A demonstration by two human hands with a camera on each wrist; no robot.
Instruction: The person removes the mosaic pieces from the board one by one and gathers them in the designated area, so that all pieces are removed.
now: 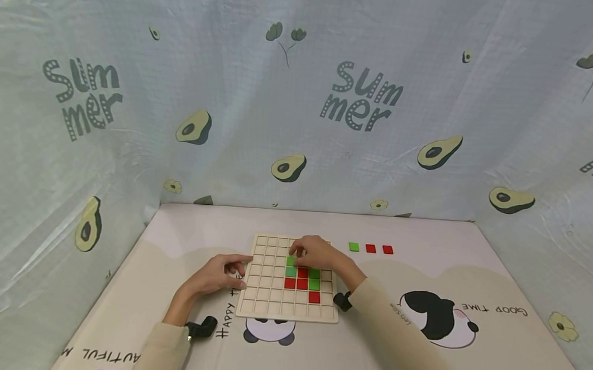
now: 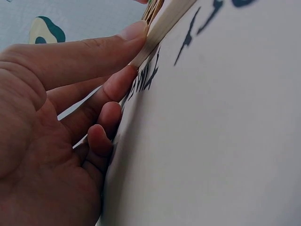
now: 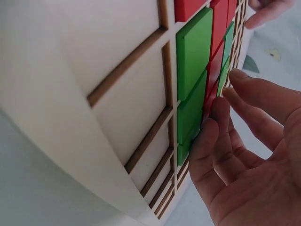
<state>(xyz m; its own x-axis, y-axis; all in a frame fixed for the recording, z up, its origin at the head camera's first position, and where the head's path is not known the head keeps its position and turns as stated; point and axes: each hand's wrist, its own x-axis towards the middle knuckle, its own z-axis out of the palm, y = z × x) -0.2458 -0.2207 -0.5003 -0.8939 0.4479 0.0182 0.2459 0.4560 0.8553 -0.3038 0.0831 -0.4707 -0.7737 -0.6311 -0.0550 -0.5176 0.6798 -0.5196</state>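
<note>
A pale wooden grid board (image 1: 263,295) lies on the table, with several red and green square tiles set in its cells. My right hand (image 1: 315,252) reaches over the board from the right, thumb and forefinger at the edges of the farthest green tile (image 1: 291,261). In the right wrist view, the bent fingers of that hand (image 3: 254,136) come close beside the tiles, covering some of them. On the other side, my left hand (image 1: 216,273) touches the board's left edge with spread thumb and forefinger. Its thumb (image 2: 134,33) rests against the wooden rim in the left wrist view.
Beyond the board's right corner, a loose green tile (image 1: 354,247) and two red tiles, one nearer (image 1: 371,248) and one farther right (image 1: 387,249), lie in a row. The printed tablecloth (image 1: 368,356) meets hanging patterned sheets (image 1: 241,92) at the back and sides.
</note>
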